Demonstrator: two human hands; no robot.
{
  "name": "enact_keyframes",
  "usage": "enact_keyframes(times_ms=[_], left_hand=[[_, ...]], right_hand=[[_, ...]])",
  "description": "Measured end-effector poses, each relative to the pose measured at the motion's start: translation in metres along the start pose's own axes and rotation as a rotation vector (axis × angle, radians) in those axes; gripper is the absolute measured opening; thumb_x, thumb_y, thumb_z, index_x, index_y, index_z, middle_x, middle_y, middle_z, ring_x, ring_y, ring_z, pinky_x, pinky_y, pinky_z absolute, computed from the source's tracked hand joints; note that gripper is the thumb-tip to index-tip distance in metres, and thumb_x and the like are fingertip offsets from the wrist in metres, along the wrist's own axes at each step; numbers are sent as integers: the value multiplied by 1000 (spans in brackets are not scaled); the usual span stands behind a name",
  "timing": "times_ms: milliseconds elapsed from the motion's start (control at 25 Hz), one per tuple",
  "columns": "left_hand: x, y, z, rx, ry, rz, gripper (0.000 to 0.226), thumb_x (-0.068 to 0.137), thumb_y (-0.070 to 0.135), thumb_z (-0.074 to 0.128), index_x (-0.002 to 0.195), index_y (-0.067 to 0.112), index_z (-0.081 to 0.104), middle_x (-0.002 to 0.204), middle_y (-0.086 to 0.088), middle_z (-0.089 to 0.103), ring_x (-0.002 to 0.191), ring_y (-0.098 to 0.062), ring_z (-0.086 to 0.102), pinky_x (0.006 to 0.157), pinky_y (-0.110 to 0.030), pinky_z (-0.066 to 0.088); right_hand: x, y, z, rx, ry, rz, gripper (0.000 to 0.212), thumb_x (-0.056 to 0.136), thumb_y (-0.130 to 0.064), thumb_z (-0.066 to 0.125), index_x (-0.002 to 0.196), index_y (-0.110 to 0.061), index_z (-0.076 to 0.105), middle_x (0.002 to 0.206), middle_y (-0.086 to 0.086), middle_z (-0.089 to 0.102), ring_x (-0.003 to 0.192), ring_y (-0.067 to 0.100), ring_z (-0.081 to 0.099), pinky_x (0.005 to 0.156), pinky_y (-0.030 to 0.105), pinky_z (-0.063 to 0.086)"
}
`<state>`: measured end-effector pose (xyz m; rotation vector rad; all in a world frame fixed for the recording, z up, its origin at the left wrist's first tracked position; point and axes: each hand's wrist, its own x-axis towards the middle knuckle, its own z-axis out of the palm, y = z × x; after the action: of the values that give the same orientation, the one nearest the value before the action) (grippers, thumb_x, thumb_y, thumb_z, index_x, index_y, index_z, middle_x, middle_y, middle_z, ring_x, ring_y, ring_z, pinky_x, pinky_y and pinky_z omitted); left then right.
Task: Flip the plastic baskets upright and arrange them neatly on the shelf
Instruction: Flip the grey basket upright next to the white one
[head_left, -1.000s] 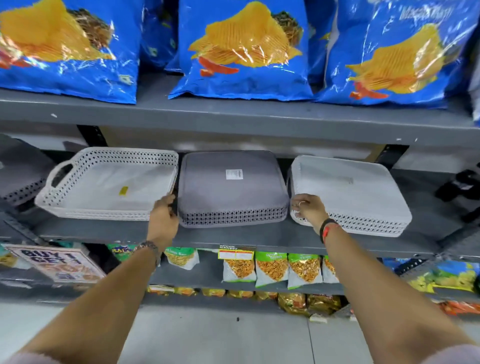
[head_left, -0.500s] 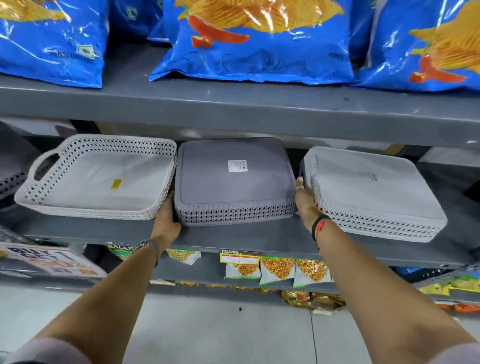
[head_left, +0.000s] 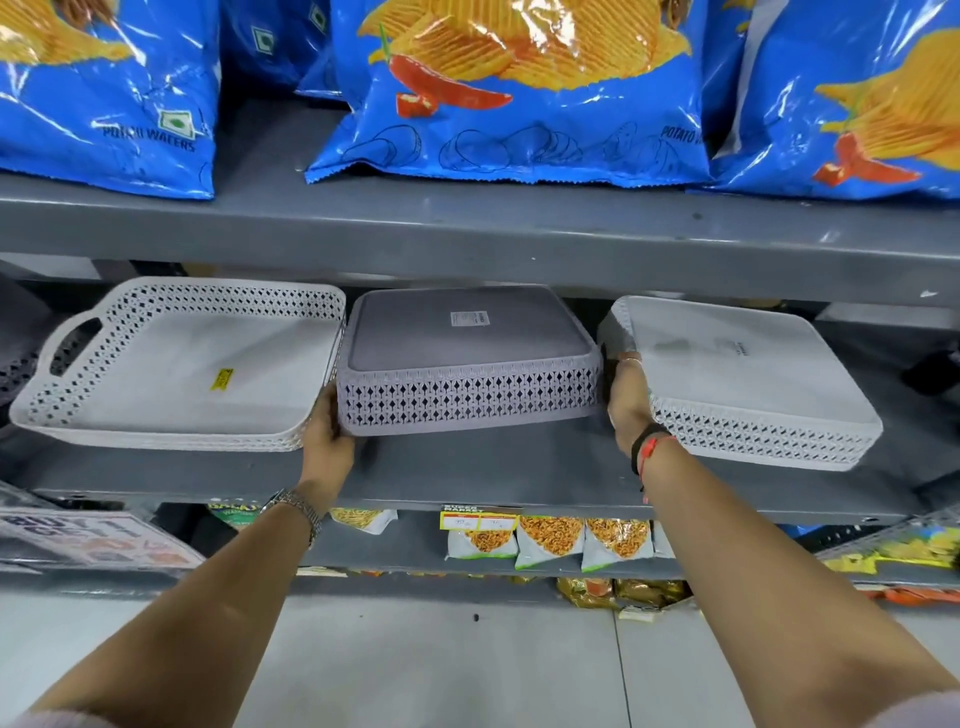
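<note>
Three plastic baskets sit side by side on the grey middle shelf (head_left: 483, 467). The left white basket (head_left: 171, 364) is upright, with a yellow sticker inside. The middle lilac-grey basket (head_left: 467, 364) is upside down, its labelled bottom facing up and its front edge raised off the shelf. My left hand (head_left: 327, 436) grips its left side and my right hand (head_left: 626, 400) grips its right side. The right white basket (head_left: 743, 379) lies upside down, just right of my right hand.
Large blue chip bags (head_left: 514, 88) fill the upper shelf (head_left: 467, 228) close above the baskets. Another dark basket (head_left: 21, 353) shows at the far left. Small snack packets (head_left: 550, 540) hang on the lower shelf, above the tiled floor (head_left: 441, 660). A promo sign (head_left: 88, 535) is at lower left.
Both hands closed in on the sides of the middle basket and lifted its front edge. The camera moved closer and tilted down.
</note>
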<state>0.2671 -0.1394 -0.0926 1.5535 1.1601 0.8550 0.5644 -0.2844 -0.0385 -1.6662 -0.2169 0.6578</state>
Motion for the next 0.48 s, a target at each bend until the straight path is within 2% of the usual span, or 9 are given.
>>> enact_keyframes(times_ms=[40,80,120,200,240,360,400,480], left_hand=[[-2,5,2,-32,19,2,58,84,-19,42,136,8,40,134,-13,53,124,-24,49,112,-41,36],[-4,10,4,-47,32,-12,59,84,-20,38,136,7,40,135,-14,53,125,-26,49,113,-43,35],[-4,15,5,-46,54,-31,58,84,-20,36,135,7,41,134,-15,54,125,-29,49,112,-45,35],[-1,21,6,-31,113,-36,50,88,-14,38,131,9,45,128,-16,58,119,-34,54,107,-49,40],[0,26,5,-41,152,-42,44,90,-9,40,129,9,47,125,-15,60,116,-33,56,105,-46,43],[6,41,1,-58,253,-77,36,92,-3,42,124,9,53,110,-9,63,98,-21,58,95,-32,48],[7,48,0,-52,271,-43,32,92,-1,42,119,9,56,103,-8,62,94,-19,56,89,-30,47],[12,61,0,-75,296,38,20,93,4,44,101,12,60,96,-8,62,92,-18,56,87,-30,46]], right_hand=[[3,1,-6,48,43,1,27,81,-33,32,83,-25,58,94,3,62,99,25,54,88,32,44],[-6,-7,-11,80,95,10,23,83,-18,32,75,-21,54,78,1,57,82,21,53,72,25,45],[-12,-14,-15,105,110,-2,27,84,-3,30,76,-13,55,68,0,56,70,17,52,60,20,44],[-19,-23,-24,110,77,-75,39,80,16,25,88,0,60,51,-6,62,52,5,57,47,10,45],[-24,-27,-28,96,53,-122,45,78,20,26,96,2,63,51,-13,65,49,-3,59,47,7,46],[-26,-33,-36,39,-6,-203,53,74,23,39,115,-4,62,83,-14,66,66,-18,61,65,6,50],[-28,-38,-37,17,-28,-217,51,75,23,45,114,-5,62,90,-12,65,75,-16,63,71,11,51],[-29,-46,-36,8,-60,-256,46,76,23,51,111,-4,63,101,-1,67,97,4,65,78,18,53]])
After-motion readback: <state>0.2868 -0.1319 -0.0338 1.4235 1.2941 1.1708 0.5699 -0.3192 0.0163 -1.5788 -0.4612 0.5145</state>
